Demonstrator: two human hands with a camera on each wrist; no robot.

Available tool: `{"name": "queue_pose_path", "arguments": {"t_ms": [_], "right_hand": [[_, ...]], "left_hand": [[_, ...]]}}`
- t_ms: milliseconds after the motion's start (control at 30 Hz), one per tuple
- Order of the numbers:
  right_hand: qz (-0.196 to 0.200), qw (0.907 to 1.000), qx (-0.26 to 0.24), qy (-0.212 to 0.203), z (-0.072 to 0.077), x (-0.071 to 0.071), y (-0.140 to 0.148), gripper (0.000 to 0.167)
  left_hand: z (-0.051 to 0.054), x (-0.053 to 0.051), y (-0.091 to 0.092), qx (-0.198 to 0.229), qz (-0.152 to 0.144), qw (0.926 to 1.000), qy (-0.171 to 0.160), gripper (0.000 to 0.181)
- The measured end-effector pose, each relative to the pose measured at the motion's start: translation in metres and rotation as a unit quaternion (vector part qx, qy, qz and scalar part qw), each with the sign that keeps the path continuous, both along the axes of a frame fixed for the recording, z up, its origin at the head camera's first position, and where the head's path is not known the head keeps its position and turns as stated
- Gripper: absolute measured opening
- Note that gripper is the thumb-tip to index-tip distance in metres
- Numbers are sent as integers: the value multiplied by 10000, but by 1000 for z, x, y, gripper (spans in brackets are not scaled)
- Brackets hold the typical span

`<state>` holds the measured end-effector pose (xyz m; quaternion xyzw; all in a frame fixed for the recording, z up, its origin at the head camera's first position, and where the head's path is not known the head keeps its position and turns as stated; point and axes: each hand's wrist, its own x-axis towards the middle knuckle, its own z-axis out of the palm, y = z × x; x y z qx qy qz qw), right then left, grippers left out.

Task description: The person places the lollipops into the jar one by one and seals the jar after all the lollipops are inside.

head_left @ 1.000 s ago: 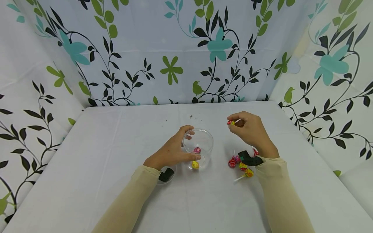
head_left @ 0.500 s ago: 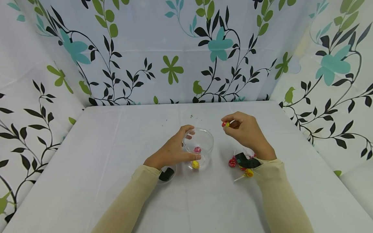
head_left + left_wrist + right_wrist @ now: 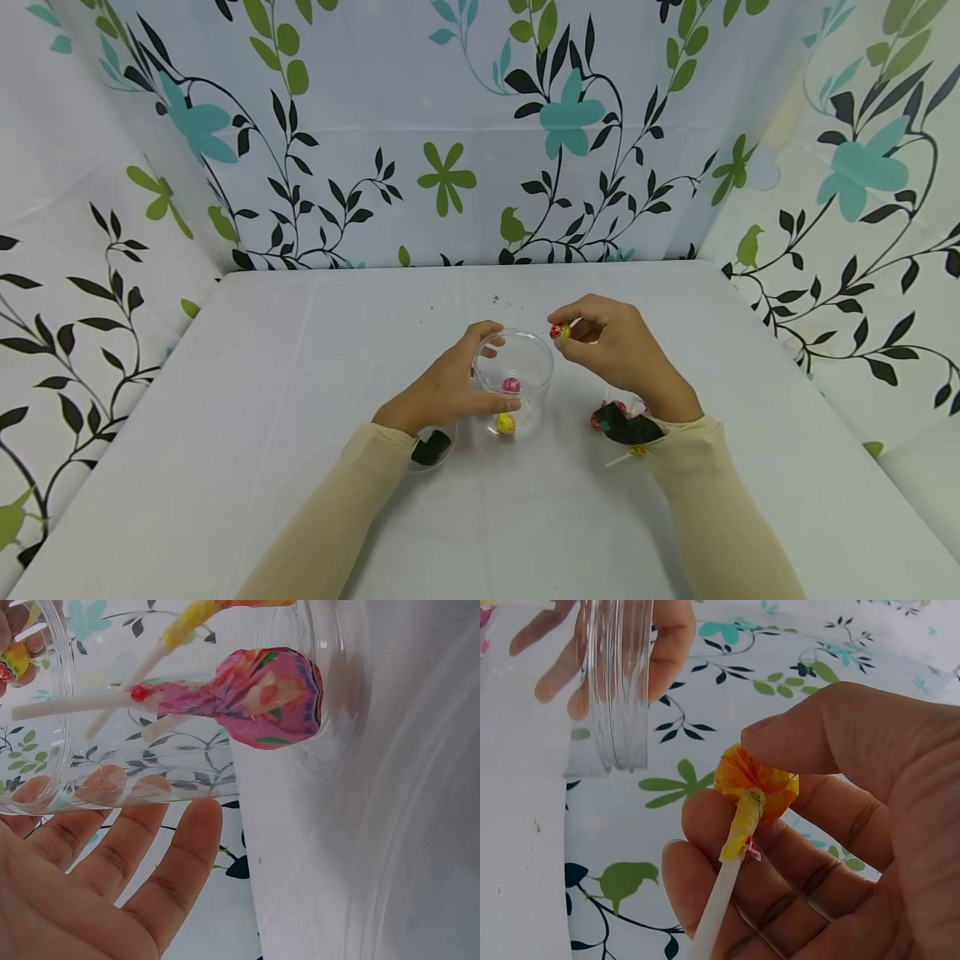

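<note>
In the head view, my left hand (image 3: 450,383) grips a clear plastic jar (image 3: 536,367) standing on the white table, thumb in front and fingers behind. A pink-wrapped lollipop (image 3: 270,697) and a yellow one (image 3: 506,424) lie inside the jar, sticks up. My right hand (image 3: 615,342) pinches a yellow, orange and red lollipop (image 3: 757,787) by its wrapped head between thumb and fingers, its white stick pointing downward. This lollipop is held just right of the jar's rim, apart from it. Below the right wrist, more lollipops (image 3: 600,415) lie on the table, partly hidden.
A clear round lid (image 3: 435,862) lies on the table beside the jar, partly under my left wrist. The white-covered table (image 3: 337,333) ends at a leaf-patterned curtain (image 3: 337,125) at the back and sides. Small dark specks dot the cloth behind the jar.
My right hand has moved left with the lollipop, from well right of the jar to close by its rim. The left hand and jar have stayed in place.
</note>
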<state>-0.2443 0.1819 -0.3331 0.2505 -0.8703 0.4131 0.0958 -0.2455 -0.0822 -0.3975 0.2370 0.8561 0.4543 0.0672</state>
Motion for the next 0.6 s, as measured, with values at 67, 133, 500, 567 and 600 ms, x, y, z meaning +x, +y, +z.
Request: {"name": "queue_pose_path", "arguments": {"t_ms": [67, 133, 500, 567, 600], "right_hand": [[129, 9999, 2, 72, -1, 0, -2, 23], [259, 9996, 39, 116, -1, 1, -4, 23], [595, 9981, 179, -21, -2, 2, -10, 21], [592, 9980, 201, -74, -3, 2, -10, 21], [584, 9980, 215, -96, -3, 3, -11, 21]], "left_hand": [[0, 0, 0, 26, -17, 10000, 8, 97], [0, 0, -1, 39, -34, 10000, 17, 97], [0, 0, 0, 9, -60, 10000, 46, 97], [0, 1, 0, 17, -45, 10000, 43, 97], [0, 1, 0, 29, -40, 10000, 37, 96]]}}
